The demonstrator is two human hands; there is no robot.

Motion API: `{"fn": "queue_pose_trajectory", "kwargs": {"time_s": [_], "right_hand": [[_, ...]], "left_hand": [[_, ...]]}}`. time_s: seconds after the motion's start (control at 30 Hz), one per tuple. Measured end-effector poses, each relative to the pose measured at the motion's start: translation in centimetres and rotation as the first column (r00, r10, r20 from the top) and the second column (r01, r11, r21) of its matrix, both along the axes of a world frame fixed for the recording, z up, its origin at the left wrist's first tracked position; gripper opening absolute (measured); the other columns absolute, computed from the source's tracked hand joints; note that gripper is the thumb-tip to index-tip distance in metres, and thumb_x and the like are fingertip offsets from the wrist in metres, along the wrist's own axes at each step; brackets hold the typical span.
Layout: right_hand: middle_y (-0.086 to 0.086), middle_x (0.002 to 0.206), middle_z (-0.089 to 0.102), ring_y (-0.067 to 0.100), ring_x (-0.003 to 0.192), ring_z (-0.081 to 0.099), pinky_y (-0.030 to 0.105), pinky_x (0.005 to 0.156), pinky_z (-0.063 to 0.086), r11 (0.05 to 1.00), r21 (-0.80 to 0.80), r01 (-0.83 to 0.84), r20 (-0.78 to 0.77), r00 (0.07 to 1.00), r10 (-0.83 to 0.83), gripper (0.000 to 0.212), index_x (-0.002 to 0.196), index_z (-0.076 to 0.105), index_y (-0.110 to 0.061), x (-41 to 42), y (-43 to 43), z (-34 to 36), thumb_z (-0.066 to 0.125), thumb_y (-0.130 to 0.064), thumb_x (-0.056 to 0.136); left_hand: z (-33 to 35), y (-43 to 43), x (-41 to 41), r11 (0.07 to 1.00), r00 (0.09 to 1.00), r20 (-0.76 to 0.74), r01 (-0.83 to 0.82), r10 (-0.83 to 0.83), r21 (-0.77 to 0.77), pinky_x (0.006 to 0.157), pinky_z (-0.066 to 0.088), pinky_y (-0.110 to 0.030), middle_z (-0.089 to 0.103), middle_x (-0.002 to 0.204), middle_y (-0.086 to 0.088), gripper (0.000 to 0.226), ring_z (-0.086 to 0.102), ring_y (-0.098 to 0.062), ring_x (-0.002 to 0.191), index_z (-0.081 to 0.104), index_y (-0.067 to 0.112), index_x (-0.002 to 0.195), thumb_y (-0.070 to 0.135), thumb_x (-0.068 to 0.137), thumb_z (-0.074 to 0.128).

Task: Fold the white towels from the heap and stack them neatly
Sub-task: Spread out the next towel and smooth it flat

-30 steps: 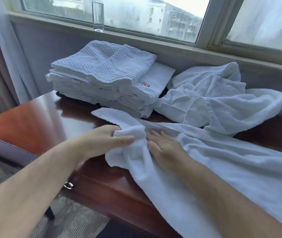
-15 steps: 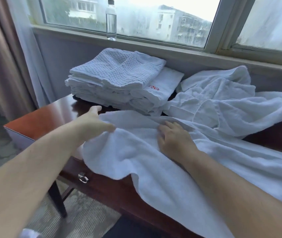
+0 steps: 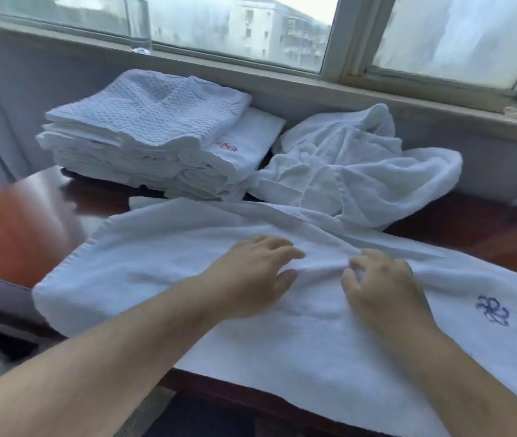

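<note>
Towel (image 3: pixel 172 247) spread over table (image 3: pixel 14 234), near edge.
L hand (image 3: pixel 251 275) flat on it, released; R hand (image 3: pixel 380 282) bent, grip unclear. Far: stack (image 3: pixel 143 127) left, heap (image 3: pixel 361 165) right, bottle (image 3: pixel 139 23) behind.

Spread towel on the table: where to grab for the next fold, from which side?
On the towel, probably the left hem, pinched near its two corners, coming from the left. That end lies spread on the table with its edge exposed. The middle is wrinkled between the left hand and right hand, and the right end leaves the frame.
</note>
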State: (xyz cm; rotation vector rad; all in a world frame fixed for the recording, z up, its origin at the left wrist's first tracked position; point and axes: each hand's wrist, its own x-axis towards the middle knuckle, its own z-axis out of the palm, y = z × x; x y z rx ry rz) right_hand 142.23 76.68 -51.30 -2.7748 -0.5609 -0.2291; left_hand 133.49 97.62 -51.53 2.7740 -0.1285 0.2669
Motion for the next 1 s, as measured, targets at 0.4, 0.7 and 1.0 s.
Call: {"fn": "queue_pose_trajectory", "kwargs": {"time_s": [0.4, 0.7, 1.0], "right_hand": [[0.008, 0.162, 0.027, 0.03, 0.149, 0.021, 0.044, 0.119, 0.022, 0.914, -0.179, 0.364, -0.17, 0.904, -0.393, 0.061, 0.151, 0.037, -0.029, 6.8, -14.8, -1.4, 0.034, -0.057, 0.097], [-0.007, 0.084, 0.048, 0.03, 0.105, 0.06, 0.031, 0.073, 0.04, 0.873, 0.225, 0.433, -0.12, 0.901, -0.417, 0.056, 0.136, 0.05, -0.023, 13.7, -15.0, 0.6, 0.065, -0.042, 0.086], [0.005, 0.105, 0.064, 0.029, 0.093, 0.058, 0.029, 0.068, 0.042, 0.897, 0.016, 0.442, -0.124, 0.891, -0.437, 0.022, 0.104, 0.068, -0.026, 18.0, -14.9, 0.9, 0.056, -0.029, 0.086]], "left_hand": [[-0.9, -12.8, 12.3, 0.984, 0.988, -0.144, 0.078, -0.055, 0.162, 0.113, 0.027, -0.04, 0.029, 0.152, 0.0, 0.065, 0.026, -0.022, 0.141, 0.033, 0.04, 0.148, 0.066, 0.089, 0.045], [-1.8, -17.0, 15.9, 0.965, 0.97, 0.1, 0.201, -0.22, 0.169, 0.107, 0.034, -0.036, 0.051, 0.139, 0.005, 0.048, 0.046, -0.02, 0.127, 0.052, 0.027, 0.13, 0.048, 0.095, 0.027], [-2.0, -16.7, 16.8, 0.899, 0.918, -0.062, 0.396, -0.392, 0.187, 0.122, 0.009, -0.034, 0.017, 0.164, 0.014, 0.061, 0.009, -0.009, 0.15, 0.018, 0.043, 0.154, 0.051, 0.094, 0.024]]}}
